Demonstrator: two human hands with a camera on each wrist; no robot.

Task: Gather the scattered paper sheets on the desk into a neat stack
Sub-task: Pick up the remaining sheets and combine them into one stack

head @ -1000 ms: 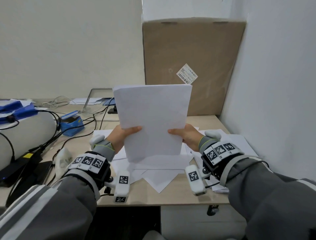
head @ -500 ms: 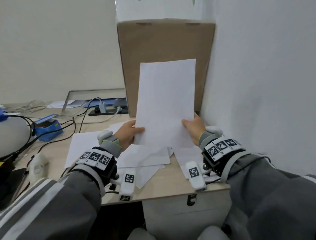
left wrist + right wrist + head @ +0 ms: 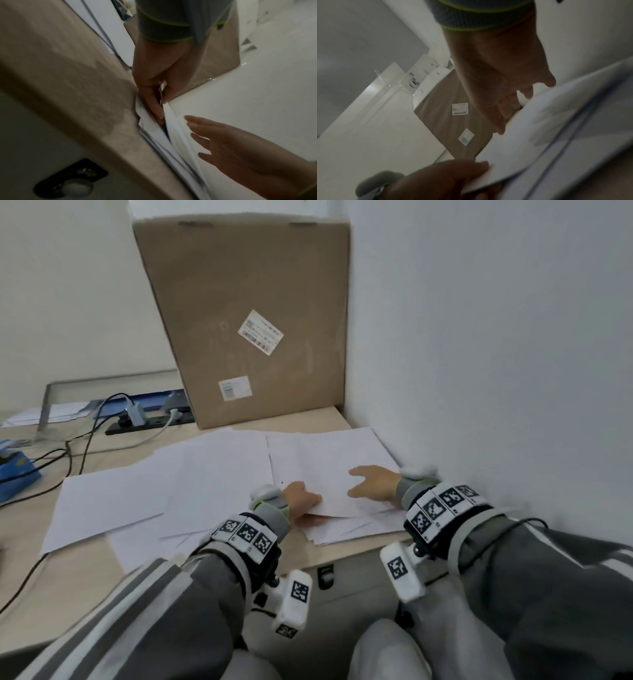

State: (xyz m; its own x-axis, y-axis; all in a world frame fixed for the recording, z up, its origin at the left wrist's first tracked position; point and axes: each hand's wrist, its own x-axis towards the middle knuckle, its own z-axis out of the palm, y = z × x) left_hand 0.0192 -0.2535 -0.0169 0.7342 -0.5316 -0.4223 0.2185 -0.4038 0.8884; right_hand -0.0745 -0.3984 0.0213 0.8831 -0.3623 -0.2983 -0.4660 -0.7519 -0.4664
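Note:
A stack of white sheets point(image 3: 329, 460) lies flat on the desk beside the right wall, on top of other sheets. My left hand point(image 3: 303, 498) pinches its near left corner, thumb on top and fingers point(image 3: 152, 105) under the edge. Straight fingers of my right hand point(image 3: 371, 482) rest on top of the stack; the same hand point(image 3: 501, 75) shows touching the paper point(image 3: 556, 121) in the right wrist view. More loose sheets point(image 3: 113, 501) spread out to the left, overlapping one another.
A tall cardboard box point(image 3: 253, 320) leans at the back of the desk. The white wall point(image 3: 479, 371) closes the right side. A power strip point(image 3: 147, 422) with cables and a blue object point(image 3: 17, 470) sit at the left. The desk's front edge point(image 3: 68, 594) is near.
The stack, held upright in both hands before, now lies flat at the right by the wall. My right hand has let go and rests on top; the left still holds a corner.

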